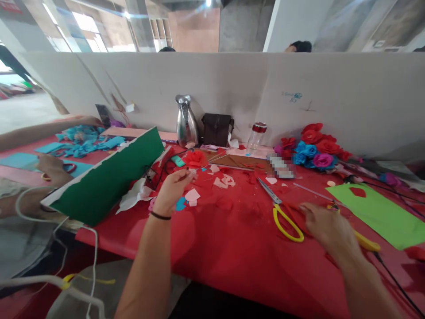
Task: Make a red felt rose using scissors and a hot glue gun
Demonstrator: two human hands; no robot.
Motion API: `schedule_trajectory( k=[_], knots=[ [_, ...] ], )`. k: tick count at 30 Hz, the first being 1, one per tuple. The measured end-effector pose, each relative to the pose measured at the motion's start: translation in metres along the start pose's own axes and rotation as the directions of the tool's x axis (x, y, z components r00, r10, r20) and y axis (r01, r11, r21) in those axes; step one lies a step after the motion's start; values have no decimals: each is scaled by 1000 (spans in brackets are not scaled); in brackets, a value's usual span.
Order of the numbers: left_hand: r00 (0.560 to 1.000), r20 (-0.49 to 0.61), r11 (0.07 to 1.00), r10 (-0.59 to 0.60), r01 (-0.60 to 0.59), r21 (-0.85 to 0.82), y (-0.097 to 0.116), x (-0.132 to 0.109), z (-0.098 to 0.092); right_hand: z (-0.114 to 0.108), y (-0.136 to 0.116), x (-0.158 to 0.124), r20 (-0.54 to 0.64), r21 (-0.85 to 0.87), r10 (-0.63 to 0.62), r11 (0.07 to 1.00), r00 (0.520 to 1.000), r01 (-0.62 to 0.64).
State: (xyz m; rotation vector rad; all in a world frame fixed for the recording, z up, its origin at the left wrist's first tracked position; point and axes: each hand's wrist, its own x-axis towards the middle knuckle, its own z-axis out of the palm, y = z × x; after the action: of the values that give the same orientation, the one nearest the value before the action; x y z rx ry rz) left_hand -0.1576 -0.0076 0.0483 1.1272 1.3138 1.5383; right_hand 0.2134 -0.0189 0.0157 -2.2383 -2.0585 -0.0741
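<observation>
My left hand (174, 188), with a dark band on its wrist, is closed in a pinch on a thin wire, its fingertips just below a red paper flower (195, 158). Whether the wire belongs to that flower I cannot make out. My right hand (327, 226) is low over the table at the right, slightly blurred, fingers bent beside some red paper (297, 217); whether they grip it is unclear. Left of that hand lie scissors (288, 225) with yellow handles, blades pointing away. A yellow-handled tool with a cord (367, 241) lies partly behind the same hand.
Pink paper scraps (192, 195) litter the red table cover (215, 248). A green board (113, 177) divides off a co-worker's hand (55, 170) and blue pieces. Behind stand a steel jug (186, 122), dark bag (217, 129) and glass bottle (256, 137); paper flowers (318, 148) and green sheet (381, 215) lie right.
</observation>
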Motion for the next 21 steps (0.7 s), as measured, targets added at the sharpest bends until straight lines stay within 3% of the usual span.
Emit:
schedule_trajectory(
  k=[3, 5, 8, 9, 12, 14, 17, 21],
  knots=[
    [985, -173, 997, 28, -39, -60, -3, -18, -28, -8, -3, -2, -205, -23, -138, 990, 969, 137],
    [959, -270, 992, 87, -108, -65, -11, -32, -36, -17, -33, -5, -285, 10, -251, 964, 925, 265],
    [902, -410, 979, 133, -183, -86, -28, -52, -36, -27, -113, -13, -145, 213, -471, 844, 870, 493],
    [890, -431, 975, 150, -205, -84, -35, -59, -34, -27, -143, -17, -106, 271, -544, 790, 832, 551],
    [860, -467, 965, 207, -258, -47, -54, -72, -29, -17, -225, -26, -68, 358, -678, 668, 732, 652],
    [843, -483, 961, 235, -278, -18, -62, -77, -28, -6, -262, -30, -29, 327, -718, 651, 696, 685],
    [837, -489, 959, 245, -285, -8, -65, -79, -30, 9, -288, -35, -15, 262, -721, 666, 693, 698],
    [851, -457, 956, 257, -293, -8, -64, -78, -32, 23, -291, -38, -93, 293, -730, 630, 677, 719]
  ],
)
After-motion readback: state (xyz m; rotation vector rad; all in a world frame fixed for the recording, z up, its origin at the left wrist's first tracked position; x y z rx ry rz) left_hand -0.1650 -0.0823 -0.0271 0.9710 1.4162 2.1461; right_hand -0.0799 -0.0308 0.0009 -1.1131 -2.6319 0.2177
